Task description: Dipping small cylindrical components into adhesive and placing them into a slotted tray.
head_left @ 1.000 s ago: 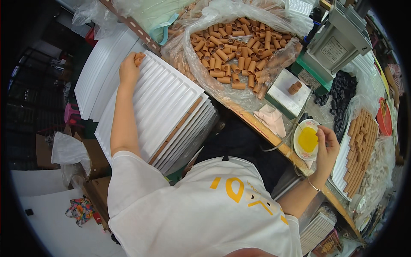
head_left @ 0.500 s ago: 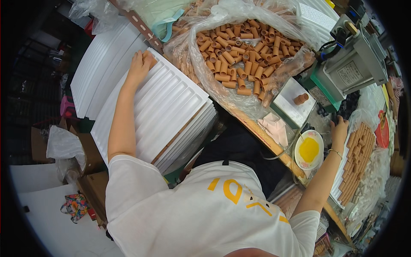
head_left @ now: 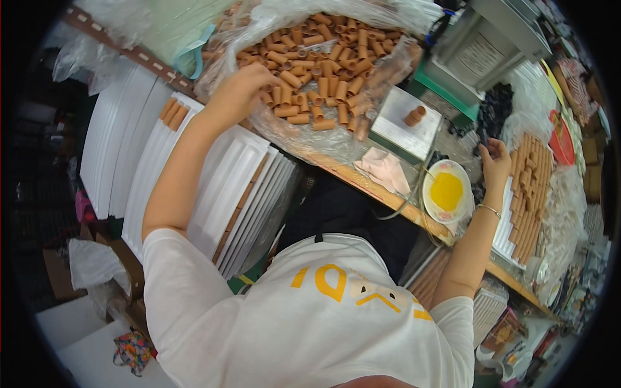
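Observation:
My left hand (head_left: 244,89) reaches over the near left edge of a pile of short brown tubes (head_left: 333,84) inside a clear plastic bag. Its fingers stretch toward the tubes, with no tube visibly gripped. Below that forearm is a white ridged tray (head_left: 223,187) on top of a stack, with a few brown tubes (head_left: 173,114) lying side by side in its far end. At the right, my right hand (head_left: 495,160) pinches a small black piece (head_left: 483,136) between thumb and fingers, close to a heap of black pieces (head_left: 494,111).
A metal block (head_left: 396,119) bearing an upright brown piece (head_left: 415,116) stands before a grey-green machine (head_left: 479,55). Nearer are a bowl of yellow liquid (head_left: 446,192) and a pink cloth (head_left: 381,168). A tray of brown tubes (head_left: 532,187) lies beyond my right wrist.
My left hand has left the tray's far end and moved right to the tube pile, leaving tubes in the tray. My right hand now shows a black piece in its fingers. The view has shifted.

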### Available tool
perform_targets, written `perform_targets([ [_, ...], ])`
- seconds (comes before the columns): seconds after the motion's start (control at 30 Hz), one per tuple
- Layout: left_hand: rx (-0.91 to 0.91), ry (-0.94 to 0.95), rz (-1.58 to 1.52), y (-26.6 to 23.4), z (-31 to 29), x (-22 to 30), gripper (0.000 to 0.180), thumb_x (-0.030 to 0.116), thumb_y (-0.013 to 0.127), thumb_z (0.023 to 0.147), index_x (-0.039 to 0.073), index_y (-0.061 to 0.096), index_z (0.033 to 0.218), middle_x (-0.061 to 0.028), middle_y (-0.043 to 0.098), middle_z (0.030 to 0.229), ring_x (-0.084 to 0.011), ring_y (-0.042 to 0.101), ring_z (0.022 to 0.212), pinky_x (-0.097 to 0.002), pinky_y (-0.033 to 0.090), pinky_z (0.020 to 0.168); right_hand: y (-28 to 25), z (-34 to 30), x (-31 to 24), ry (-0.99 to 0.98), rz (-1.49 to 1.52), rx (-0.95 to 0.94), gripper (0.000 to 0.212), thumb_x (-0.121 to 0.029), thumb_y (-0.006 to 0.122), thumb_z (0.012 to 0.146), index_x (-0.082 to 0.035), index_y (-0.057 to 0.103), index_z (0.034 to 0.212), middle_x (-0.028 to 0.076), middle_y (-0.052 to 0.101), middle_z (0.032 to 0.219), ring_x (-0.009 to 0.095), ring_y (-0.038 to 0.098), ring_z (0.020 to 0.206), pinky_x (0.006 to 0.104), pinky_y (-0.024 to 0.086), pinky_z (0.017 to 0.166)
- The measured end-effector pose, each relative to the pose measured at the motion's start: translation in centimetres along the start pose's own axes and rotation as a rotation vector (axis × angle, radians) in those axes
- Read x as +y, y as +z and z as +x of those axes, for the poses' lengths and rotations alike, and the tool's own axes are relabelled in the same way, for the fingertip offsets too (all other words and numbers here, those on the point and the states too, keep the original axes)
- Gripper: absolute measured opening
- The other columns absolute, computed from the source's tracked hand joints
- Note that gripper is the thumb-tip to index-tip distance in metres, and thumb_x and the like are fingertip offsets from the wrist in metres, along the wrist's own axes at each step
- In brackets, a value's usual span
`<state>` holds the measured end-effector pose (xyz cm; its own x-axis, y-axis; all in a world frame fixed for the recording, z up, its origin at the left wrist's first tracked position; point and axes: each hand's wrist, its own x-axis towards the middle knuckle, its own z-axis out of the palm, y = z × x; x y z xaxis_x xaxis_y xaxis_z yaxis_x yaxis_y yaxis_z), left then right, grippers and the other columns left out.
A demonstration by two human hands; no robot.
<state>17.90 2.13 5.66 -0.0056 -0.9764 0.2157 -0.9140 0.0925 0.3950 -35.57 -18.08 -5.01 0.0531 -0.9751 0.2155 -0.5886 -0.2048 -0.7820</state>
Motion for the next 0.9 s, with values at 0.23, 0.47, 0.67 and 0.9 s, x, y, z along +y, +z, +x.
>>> perform_targets([
  [0.23, -0.283, 0.359, 0.228, 3.3, 3.2, 0.0, 0.024, -0.001, 0.069, 0.067, 0.004, 0.066, 0.091, -0.0089, 0.061, 0.096, -0.0299, 0.058, 0.1, -0.0378, 0.049, 0.082, -0.7, -1.8, -0.6, -0.159, -0.362, 0.224, 0.027, -0.022, 0.073, 0.081, -0.005, 0.071, 0.101, 0.017, 0.069, 0.09, 0.033, 0.067, 0.083, 0.0385, 0.052, 0.076],
  [0.47, -0.531, 0.128, -0.286, 2.4, 6.1, 14.1, 0.029, 0.002, 0.071, 0.078, 0.005, 0.066, 0.106, -0.0047, 0.065, 0.094, -0.0159, 0.063, 0.086, -0.0283, 0.051, 0.075, -2.0, -5.3, -5.0, 0.001, -0.141, 0.22, 0.015, -0.012, 0.073, 0.08, -0.005, 0.065, 0.09, 0.008, 0.068, 0.081, 0.021, 0.063, 0.062, 0.0327, 0.05, 0.058],
  [0.67, -0.834, -0.192, -1.404, 11.5, 5.6, 19.4, 0.028, 0.014, 0.067, 0.091, 0.003, 0.06, 0.116, -0.003, 0.064, 0.097, -0.0108, 0.062, 0.087, -0.0243, 0.051, 0.081, -0.9, -11.4, -7.8, -0.191, -0.136, -0.043, 0.008, -0.01, 0.072, 0.079, -0.01, 0.066, 0.083, 0.002, 0.065, 0.081, 0.019, 0.06, 0.068, 0.0333, 0.043, 0.065],
  [0.9, -0.54, -0.747, -2.172, 19.6, 3.2, 21.4, 0.027, 0.022, 0.061, 0.096, 0.006, 0.058, 0.118, -0.0042, 0.065, 0.104, -0.0116, 0.063, 0.095, -0.0224, 0.054, 0.08, -0.3, -13.8, -8.4, -0.499, -0.467, -0.016, 0.013, -0.013, 0.076, 0.071, -0.013, 0.069, 0.081, -0.001, 0.064, 0.099, 0.021, 0.056, 0.085, 0.0363, 0.035, 0.075],
])
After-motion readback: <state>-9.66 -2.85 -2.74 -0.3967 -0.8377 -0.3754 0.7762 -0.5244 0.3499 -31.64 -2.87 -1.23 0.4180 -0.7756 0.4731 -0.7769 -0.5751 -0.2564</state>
